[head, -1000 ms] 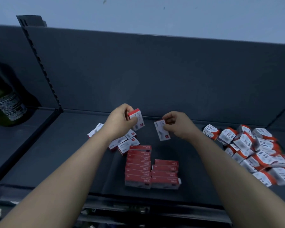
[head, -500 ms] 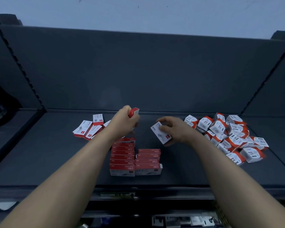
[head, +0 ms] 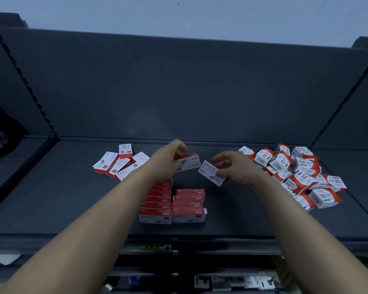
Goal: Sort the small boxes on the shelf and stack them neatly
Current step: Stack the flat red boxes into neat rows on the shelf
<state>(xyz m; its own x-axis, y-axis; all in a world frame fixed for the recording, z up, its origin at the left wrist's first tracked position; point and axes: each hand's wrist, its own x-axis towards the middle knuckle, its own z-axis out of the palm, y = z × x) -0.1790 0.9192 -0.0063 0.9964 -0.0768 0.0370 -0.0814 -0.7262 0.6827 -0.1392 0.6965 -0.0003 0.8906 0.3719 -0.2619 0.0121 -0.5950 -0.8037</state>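
Two red stacks (head: 172, 205) stand side by side near the shelf (head: 51, 198) front. Behind them, the left grip (head: 168, 160) clasps a red-edged box (head: 189, 163) and the right grip (head: 234, 168) pinches a 24/6 box (head: 210, 172). Farther back lie loose boxes (head: 119, 162) left, a jumbled pile (head: 295, 172) right.

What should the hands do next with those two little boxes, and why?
Probably the right hand lowers the 24/6 box to the back of the shorter red row just below it. The left hand grips another box, but the longer red row already holds more, so the short one likely needs filling.
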